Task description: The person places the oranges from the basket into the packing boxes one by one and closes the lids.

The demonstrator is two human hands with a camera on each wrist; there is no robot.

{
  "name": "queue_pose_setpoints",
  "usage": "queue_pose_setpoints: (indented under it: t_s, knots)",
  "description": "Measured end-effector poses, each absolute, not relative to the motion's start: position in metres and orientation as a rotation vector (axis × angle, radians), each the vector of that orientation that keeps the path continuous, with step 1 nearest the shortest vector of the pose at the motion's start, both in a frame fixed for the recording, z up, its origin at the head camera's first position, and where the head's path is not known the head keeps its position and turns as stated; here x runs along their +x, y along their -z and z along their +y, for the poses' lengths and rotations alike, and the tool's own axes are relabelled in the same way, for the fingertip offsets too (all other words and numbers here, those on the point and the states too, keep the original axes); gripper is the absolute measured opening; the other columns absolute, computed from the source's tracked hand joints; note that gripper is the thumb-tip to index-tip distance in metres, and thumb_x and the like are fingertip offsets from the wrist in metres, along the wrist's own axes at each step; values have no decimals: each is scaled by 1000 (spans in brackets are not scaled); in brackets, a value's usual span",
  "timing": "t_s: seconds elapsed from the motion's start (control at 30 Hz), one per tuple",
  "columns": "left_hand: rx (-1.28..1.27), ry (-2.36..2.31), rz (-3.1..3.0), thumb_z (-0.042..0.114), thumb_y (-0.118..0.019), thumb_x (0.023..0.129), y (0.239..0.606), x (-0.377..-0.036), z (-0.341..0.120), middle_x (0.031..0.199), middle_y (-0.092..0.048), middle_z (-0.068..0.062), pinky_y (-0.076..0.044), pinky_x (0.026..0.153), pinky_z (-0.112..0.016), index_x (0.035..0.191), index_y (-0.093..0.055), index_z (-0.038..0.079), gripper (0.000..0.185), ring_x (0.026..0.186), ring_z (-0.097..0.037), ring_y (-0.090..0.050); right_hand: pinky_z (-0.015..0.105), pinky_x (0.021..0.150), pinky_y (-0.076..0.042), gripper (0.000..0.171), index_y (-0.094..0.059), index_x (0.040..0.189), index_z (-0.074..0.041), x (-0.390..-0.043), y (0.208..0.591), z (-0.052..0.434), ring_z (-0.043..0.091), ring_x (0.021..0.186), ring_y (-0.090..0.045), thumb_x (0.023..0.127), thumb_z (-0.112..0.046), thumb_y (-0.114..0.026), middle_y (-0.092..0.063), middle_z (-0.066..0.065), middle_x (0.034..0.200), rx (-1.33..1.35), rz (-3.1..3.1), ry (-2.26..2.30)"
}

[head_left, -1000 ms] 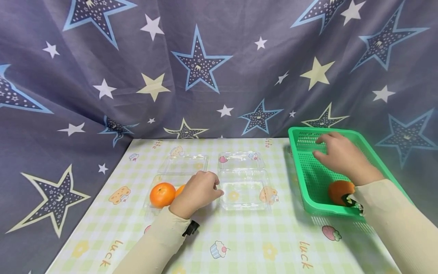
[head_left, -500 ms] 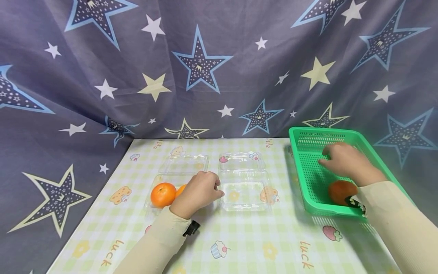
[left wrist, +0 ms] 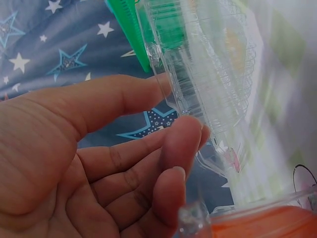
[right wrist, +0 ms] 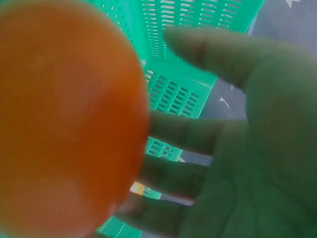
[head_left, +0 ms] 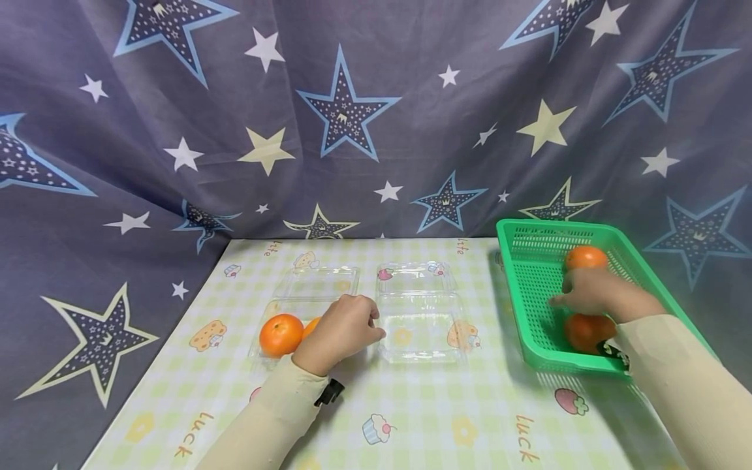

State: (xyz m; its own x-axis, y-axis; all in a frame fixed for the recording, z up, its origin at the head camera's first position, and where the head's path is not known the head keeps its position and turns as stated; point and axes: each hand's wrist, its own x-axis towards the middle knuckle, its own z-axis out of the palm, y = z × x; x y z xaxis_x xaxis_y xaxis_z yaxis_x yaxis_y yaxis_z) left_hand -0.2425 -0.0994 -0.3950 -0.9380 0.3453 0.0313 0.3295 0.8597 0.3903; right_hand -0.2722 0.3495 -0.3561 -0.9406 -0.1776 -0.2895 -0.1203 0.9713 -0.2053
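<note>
My right hand [head_left: 600, 292] reaches into the green basket [head_left: 518, 320], between a far orange [head_left: 586, 257] and a near orange [head_left: 587, 334]. Its fingers are spread and relaxed, and an orange [right wrist: 69, 119] looms large beside them in the right wrist view. My left hand [head_left: 343, 331] hovers low between two clear plastic clamshell boxes with raised lids. Thumb and forefinger, a gap between them, are right at the edge of the right-hand box [left wrist: 213, 84]. Two oranges sit in the left-hand box [head_left: 282, 301]: one whole in view [head_left: 281, 335], the other [head_left: 309, 326] partly behind my hand.
A checked cloth [head_left: 423, 418] with printed cakes and fruit covers the table. Behind it hangs a dark star-patterned curtain [head_left: 352, 196]. The basket stands at the table's right side, its walls rising around my right hand.
My right hand has moved toward me and lower in the basket, and the far orange, hidden behind it before, now shows. The left hand stays in place.
</note>
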Motion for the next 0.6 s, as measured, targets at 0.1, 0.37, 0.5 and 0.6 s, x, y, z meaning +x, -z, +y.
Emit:
queue_pose_setpoints:
  t_s: [0.1, 0.37, 0.5, 0.6]
  knots:
    - [545, -619, 2991, 24, -85, 82, 396, -243, -100, 78, -68, 4, -54, 71, -34, 98, -78, 6, 25, 69, -13, -59, 39, 66, -49, 58, -69, 107, 2, -269, 359, 350, 25, 78, -59, 89, -53, -75, -68, 8, 92, -206, 2744, 266]
    - [544, -623, 2985, 24, -86, 82, 396, -243, -100, 79, -69, 4, -54, 72, -34, 100, -78, 5, 28, 68, -12, -59, 38, 63, -47, 61, -63, 100, -7, -257, 360, 354, 24, 79, -57, 82, -65, -75, -62, 6, 88, -84, 2614, 297]
    - [545, -628, 2987, 23, -86, 82, 396, -243, -99, 79, -69, 3, -55, 74, -34, 100, -78, 4, 27, 68, -12, -59, 35, 60, -44, 54, -62, 88, -12, -253, 361, 354, 20, 72, -56, 81, -64, -76, -61, 3, 80, -41, 2560, 315]
    - [537, -637, 2981, 21, -85, 83, 395, -242, -98, 79, -69, 3, -55, 74, -34, 100, -78, 3, 26, 68, -12, -59, 33, 59, -42, 49, -63, 80, -13, -252, 363, 354, 17, 66, -54, 81, -60, -79, -61, 1, 73, -30, 2525, 342]
